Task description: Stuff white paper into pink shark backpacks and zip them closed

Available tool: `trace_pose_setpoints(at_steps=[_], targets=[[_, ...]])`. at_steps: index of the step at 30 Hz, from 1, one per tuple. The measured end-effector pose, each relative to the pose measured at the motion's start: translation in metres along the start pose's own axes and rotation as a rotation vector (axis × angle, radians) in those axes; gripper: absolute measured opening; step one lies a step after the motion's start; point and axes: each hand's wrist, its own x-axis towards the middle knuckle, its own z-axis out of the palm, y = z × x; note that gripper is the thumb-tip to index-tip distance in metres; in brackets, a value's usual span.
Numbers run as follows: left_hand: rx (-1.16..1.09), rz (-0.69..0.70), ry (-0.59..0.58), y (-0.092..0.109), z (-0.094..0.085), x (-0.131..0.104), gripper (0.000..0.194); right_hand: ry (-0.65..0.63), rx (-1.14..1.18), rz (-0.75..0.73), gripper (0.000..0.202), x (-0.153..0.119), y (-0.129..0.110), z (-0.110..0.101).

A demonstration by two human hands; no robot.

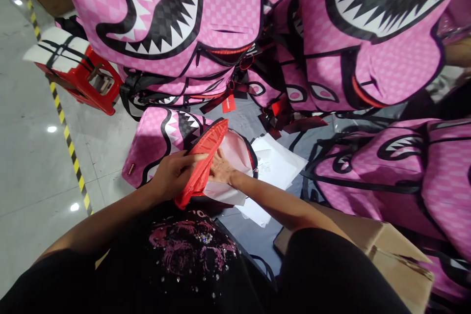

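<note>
A pink checkered bag (150, 132) with a black-and-white shark-mouth print lies in front of me, its red-lined opening facing right. The red lining edge (211, 142) is folded up, and my left hand (174, 174) is closed on it, thumb and fingers at the flap. My right hand (222, 169) reaches into the opening among thin white paper (239, 149), its fingertips partly hidden behind the red flap. Loose white sheets (281, 162) lie just right of the bag on the grey surface.
Large pink shark-print bags (231, 0) stand along the far side, and others (390, 157) lie at the right. A cardboard box (397, 265) sits at lower right. At left are a red stool (99, 83) and yellow-black floor tape (66, 132). A person's arm (458, 52) shows far right.
</note>
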Motion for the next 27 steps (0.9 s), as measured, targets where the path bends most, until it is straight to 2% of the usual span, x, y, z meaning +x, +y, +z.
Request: trace_pose_setpoints(at_steps=[3,5,11,15,20,22,24,26,27], targets=[[-0.014,-0.003,0.007,0.001,-0.001,0.0,0.045,-0.043,-0.075,-0.034,0.109,-0.009,0.008,0.004],[-0.019,0.003,0.011,0.001,-0.001,0.001,0.044,-0.067,-0.094,-0.042,0.111,-0.008,0.006,0.008],[0.0,0.0,0.006,0.0,-0.003,-0.001,0.04,-0.076,-0.101,-0.077,0.107,0.0,-0.004,0.011],[0.019,-0.004,0.007,0.001,-0.004,-0.001,0.038,-0.086,-0.08,-0.064,0.094,0.005,-0.011,0.008],[0.049,-0.032,0.033,-0.004,-0.004,-0.004,0.036,-0.05,-0.082,0.025,0.083,0.018,-0.027,0.004],[0.176,-0.067,0.061,-0.008,-0.008,-0.004,0.036,-0.024,-0.081,0.04,0.079,0.017,-0.028,0.001],[0.409,-0.042,0.085,-0.015,-0.014,-0.003,0.041,-0.026,-0.079,0.049,0.084,0.009,-0.025,-0.004],[0.632,0.106,0.027,-0.025,-0.022,-0.001,0.051,-0.036,-0.086,0.071,0.09,-0.008,-0.018,-0.011],[0.699,0.228,-0.076,-0.03,-0.025,0.001,0.056,-0.013,-0.089,0.092,0.086,-0.018,-0.014,-0.015]])
